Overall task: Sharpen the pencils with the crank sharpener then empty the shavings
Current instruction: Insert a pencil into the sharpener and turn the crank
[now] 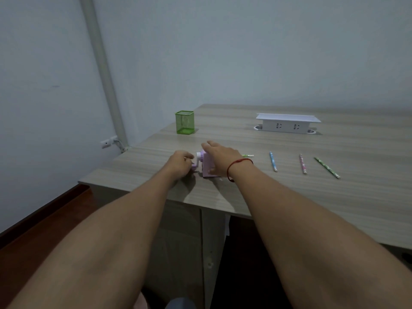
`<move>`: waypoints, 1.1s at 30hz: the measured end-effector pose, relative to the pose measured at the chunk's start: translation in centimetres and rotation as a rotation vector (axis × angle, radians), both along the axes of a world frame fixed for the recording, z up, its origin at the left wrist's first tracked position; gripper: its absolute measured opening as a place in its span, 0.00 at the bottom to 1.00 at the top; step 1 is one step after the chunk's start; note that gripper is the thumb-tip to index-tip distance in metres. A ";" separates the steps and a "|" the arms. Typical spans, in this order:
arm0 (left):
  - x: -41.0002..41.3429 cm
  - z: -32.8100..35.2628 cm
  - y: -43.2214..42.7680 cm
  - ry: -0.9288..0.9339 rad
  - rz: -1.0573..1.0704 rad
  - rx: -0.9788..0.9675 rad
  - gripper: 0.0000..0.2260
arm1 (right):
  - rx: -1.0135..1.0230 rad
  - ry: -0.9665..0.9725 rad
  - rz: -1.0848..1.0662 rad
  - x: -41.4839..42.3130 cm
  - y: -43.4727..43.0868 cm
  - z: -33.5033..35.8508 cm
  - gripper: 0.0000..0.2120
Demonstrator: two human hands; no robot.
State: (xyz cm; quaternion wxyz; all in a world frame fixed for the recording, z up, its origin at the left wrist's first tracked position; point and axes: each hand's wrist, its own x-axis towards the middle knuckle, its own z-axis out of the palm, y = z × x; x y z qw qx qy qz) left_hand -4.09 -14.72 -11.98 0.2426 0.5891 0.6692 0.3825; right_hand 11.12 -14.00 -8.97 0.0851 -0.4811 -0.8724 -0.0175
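We look down at a pale wood-grain table [289, 192] set in the corner of a plain bluish-white room, with a round pipe [104, 70] running up the wall and a dark reddish floor [44, 219] to the left. Near the table's left front edge stands a small boxy lilac plastic sharpener [206, 166]. Our left hand [179, 162] has its fingers curled closed around the purple crank [194, 167] on the sharpener's left side. Our right hand [219, 153], with a red string bracelet [239, 166] at the wrist, grips the body from above, fingers draped over the top and thumb on the near face. A light green pencil [248, 155] pokes out to the right of that hand, its other end hidden. Further right, well apart, lie a blue pencil [273, 161], a pink pencil [302, 163] and a green pencil [327, 167]. A square green mesh cup [184, 122] stands behind, near the left edge, and a white socket box [287, 126] sits toward the back. Bare tabletop spreads wide to the right and front.
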 end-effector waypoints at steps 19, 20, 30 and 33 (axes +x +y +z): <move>-0.8 -0.9 0.0 0.730 -0.154 0.025 0.07 | 0.021 0.069 -0.092 -1.2 -0.5 -1.2 0.34; -0.8 -0.5 0.0 0.786 -0.165 0.035 0.07 | 0.016 0.071 -0.093 -1.2 -0.5 -1.2 0.34; -1.0 2.7 2.1 0.990 -0.110 0.332 0.12 | 0.019 0.081 -0.180 -2.4 0.1 -1.7 0.32; -1.3 2.8 1.6 0.974 -0.123 0.435 0.11 | 0.024 0.024 -0.214 -3.0 0.4 -1.4 0.32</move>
